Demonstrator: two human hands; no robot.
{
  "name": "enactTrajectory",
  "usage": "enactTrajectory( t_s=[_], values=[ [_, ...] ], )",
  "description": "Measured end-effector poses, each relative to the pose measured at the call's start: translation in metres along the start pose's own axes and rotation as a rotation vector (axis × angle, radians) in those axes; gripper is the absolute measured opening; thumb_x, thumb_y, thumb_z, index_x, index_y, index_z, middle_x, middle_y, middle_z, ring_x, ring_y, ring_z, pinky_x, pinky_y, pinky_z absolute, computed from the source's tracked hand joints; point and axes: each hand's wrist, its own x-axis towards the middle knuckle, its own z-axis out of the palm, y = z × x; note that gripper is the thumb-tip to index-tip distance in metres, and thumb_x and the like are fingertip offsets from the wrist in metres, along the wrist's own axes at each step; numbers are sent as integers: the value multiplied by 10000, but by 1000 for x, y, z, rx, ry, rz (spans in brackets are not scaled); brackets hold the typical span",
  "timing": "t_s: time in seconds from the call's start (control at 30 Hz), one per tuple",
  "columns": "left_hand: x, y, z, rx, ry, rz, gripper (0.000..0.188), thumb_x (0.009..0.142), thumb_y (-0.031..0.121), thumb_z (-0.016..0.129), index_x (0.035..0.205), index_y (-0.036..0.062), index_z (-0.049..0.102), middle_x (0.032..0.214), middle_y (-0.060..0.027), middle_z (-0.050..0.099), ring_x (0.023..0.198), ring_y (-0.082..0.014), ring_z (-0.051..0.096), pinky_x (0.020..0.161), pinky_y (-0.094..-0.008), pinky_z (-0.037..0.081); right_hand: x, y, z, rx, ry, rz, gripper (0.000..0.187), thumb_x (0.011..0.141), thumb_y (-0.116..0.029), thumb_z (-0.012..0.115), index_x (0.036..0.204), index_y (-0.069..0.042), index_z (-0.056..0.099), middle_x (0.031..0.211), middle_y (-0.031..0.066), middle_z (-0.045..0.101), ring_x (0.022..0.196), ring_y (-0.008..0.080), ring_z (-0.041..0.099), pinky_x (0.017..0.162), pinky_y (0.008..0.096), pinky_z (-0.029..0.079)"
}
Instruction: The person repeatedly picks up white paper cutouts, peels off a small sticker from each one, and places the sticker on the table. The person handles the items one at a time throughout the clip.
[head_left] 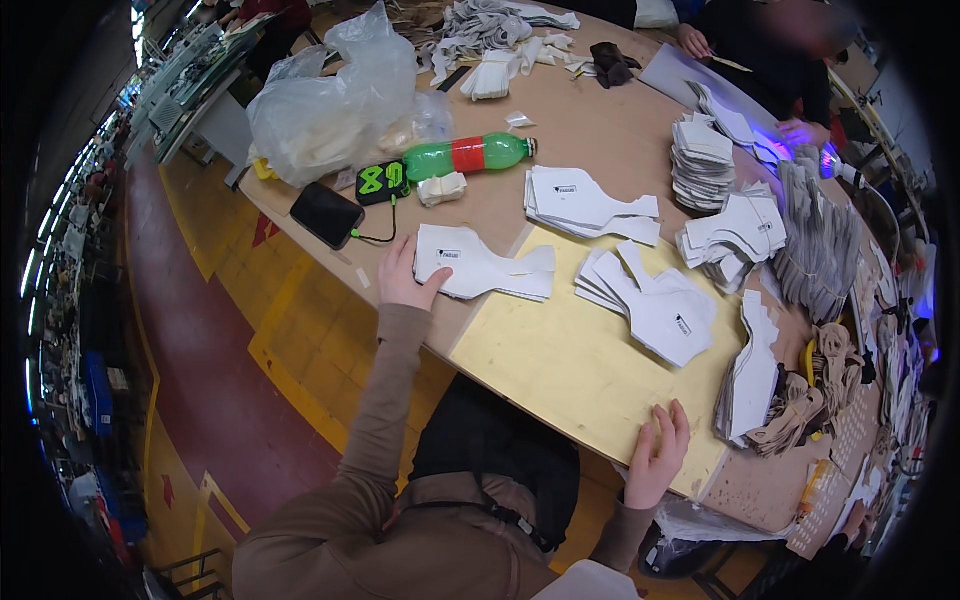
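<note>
My left hand [407,278] is at the left end of a small stack of white cut pieces [478,265], its thumb over the near edge and its fingers along the side. These flat, shoe-part-like pieces have a small dark label mark on top. My right hand [657,455] is open, fingers apart and slightly bent, holding nothing over the near right part of a yellow sheet [540,370]. Between the hands, a fanned stack of similar white pieces [655,310] rests on the sheet. Another white stack [585,203] lies just beyond it.
At the back left are a green bottle [465,155], a phone [327,215], a cabled power bank [382,182] and a plastic bag [335,100]. Grey stacks [815,235] and beige bundled straps [790,415] crowd the right. Across the table, a co-worker's hand [694,41] holds a thin piece.
</note>
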Motion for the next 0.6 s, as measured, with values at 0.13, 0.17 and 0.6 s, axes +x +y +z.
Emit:
enactTrajectory(
  t_s=[0.13,0.17,0.6],
  values=[
    [-4,11,-6,-603,26,-205,557,836,100,812,1331,16,570,1257,-140,622,1149,-234,598,1024,-342,461,-1,-5,1,28,-20,-11,278,957,-66,583,1215,8,654,1432,215,519,1337,380,476,1122,458,365],
    [-4,14,-9,-709,34,-270,501,863,69,779,1318,8,580,1227,-126,633,1115,-198,605,997,-311,471,-2,-6,0,29,-22,-9,277,957,-62,582,1215,10,654,1432,214,520,1336,379,479,1119,455,370],
    [-33,90,-85,-1206,-255,-287,307,938,-5,673,1218,-118,618,1076,-139,710,924,-134,683,841,-255,548,8,-60,-20,254,136,-109,249,921,0,600,1156,21,680,1262,195,652,1199,350,609,1042,414,459]
  ],
)
